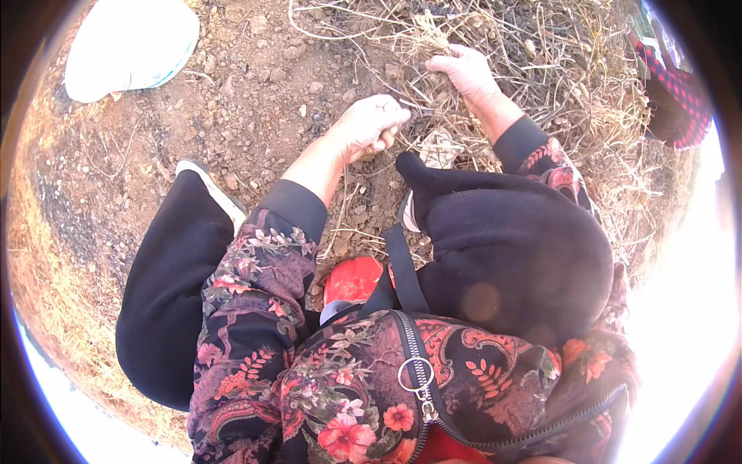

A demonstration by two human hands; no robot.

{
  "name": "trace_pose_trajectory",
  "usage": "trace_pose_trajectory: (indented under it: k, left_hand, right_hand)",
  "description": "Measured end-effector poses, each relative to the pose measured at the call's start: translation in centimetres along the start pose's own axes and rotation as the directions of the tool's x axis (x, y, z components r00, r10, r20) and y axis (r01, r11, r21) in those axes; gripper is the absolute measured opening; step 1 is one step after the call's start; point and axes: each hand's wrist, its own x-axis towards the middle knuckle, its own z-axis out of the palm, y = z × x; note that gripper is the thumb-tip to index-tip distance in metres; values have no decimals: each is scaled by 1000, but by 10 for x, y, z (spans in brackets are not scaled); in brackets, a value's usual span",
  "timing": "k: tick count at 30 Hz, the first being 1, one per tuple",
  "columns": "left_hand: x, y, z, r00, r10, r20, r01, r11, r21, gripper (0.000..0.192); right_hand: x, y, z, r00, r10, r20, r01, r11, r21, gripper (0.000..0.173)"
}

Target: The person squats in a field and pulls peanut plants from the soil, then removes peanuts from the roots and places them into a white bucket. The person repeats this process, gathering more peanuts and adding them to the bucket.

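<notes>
My left hand [371, 124] is over bare soil, its fingers curled around something small and tan that looks like a peanut pod. Farther up and to the right, my right hand [466, 72] pinches dry plant stems [432, 32] between thumb and fingers. A heap of dried, pale plants [550, 75] with pods among the stems lies around and beyond my right hand. A whitish, crumpled piece [439, 148] rests on the ground below my hands, near my shoe.
A white container or bag [133, 46], overexposed, is at the upper left on clumpy soil [255, 81]. Between my legs is a red object [353, 279] beside a dark strap [406, 267]. Part of another person in a red-and-black sleeve [675, 98] shows at the far right.
</notes>
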Motion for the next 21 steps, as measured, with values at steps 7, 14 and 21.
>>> trace_pose_trajectory:
  k: [7, 14, 21]
  left_hand:
    - [-19, -88, 15, 993, 87, 77, -113, 561, 820, 36]
    - [-15, -145, 30, 972, 227, 62, -109, 198, 974, 18]
    - [-2, -68, 7, 951, 237, -198, -126, 883, 453, 17]
  right_hand:
    - [-12, 5, -16, 951, 151, 269, -155, 988, -7, 28]
    - [-27, 13, -4, 917, 73, 393, 19, 974, -226, 42]
    - [-17, 32, -3, 918, 79, 389, -112, 992, 65, 28]
